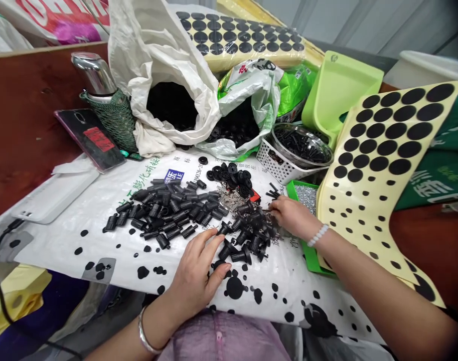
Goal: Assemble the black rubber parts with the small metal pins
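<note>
My left hand (196,265) rests low over the white printed sheet, fingers stretched and thumb apart, its fingertips beside a heap of flanged black plastic parts (247,233). My right hand (294,216) reaches in from the right with its fingers pinched at the far right edge of this heap; what they hold, if anything, is too small to make out. Left of the heap lies a pile of black ribbed cylinders (172,208). Behind it are small silver metal pins (232,200) and a cluster of round black caps (232,176).
A white sack (134,108) and a plastic bag (266,98) of black parts stand behind. A white basket (277,168) carries a metal bowl (302,145). A green tray (313,260), dotted sticker sheets (387,130), phone (91,138) and white power strip (55,193) flank the work area.
</note>
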{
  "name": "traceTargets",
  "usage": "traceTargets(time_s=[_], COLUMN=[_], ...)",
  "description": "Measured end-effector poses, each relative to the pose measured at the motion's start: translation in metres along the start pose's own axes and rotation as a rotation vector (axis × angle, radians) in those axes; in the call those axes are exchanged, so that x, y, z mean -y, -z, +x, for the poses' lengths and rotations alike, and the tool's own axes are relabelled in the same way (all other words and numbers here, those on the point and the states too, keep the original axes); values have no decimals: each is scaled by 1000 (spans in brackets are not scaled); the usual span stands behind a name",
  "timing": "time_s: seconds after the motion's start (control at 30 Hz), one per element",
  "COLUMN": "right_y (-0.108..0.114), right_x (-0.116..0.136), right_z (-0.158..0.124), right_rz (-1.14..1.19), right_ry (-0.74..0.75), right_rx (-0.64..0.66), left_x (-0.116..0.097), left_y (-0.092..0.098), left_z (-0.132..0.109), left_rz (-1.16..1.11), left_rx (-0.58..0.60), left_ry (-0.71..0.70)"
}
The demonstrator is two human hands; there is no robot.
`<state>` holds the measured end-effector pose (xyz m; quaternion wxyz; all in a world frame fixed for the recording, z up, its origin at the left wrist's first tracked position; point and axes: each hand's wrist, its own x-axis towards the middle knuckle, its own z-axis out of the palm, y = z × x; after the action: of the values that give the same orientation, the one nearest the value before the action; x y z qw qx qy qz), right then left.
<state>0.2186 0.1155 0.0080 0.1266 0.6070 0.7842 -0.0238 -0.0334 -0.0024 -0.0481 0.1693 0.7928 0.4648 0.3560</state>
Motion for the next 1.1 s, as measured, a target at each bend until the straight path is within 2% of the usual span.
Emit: traceTargets(time_s=[0.1,0.2,0.37,0.47,0.53,0.7,0.87,1.1], right_y=[-3,-4,-4,-7,-9,-13,-19,-26], right_x=[-3,-5,-6,-3,0,6,1,3], right_z=[-14,-27,-51,-68,-79,-105,-117,-113], right_rz=[-14,-10,55,244,378,487,560,647], right_ry=[-12,-33,-32,64,134,195,185,179], right_rx=[-99,-214,-382,-513,-577,-651,-652,-657], left_x=[-1,2,12,11,8,6,7,6], left_y=[9,22,33,22,10,-25,-44,-42], left_z=[9,29,80,118,144,190,202,197], left_rz=[10,118,341,489,508,537,575,607], left_rx=[-47,-112,10,179,269,466,573,574], left_ry=[-46,-84,-123,-154,-222,-348,-354,-242])
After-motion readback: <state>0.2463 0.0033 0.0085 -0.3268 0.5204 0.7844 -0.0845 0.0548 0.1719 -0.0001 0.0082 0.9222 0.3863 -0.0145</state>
